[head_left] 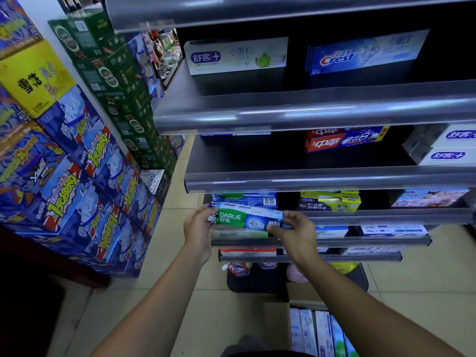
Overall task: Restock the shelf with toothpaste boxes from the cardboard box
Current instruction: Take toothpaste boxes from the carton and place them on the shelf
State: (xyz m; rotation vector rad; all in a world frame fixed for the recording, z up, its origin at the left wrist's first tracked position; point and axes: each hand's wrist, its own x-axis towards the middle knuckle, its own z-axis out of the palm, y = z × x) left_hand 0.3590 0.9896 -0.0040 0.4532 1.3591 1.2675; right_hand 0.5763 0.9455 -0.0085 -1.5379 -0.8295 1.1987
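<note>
You are holding the green-and-blue cardboard Darlie toothpaste box (247, 219) at the front-left edge of the grey metal shelf (386, 215). Left hand (198, 225) fingers are clamping its left end, right hand (298, 234) fingers are pinching its right end.

Green-blue Darlie toothpaste box (247, 219), level, lengthwise before the shelf (386, 218); open cardboard box (277, 325) below.

Beige tiled floor (425, 279), stacked drink cartons (77, 176), pale wall (38, 7)
</note>
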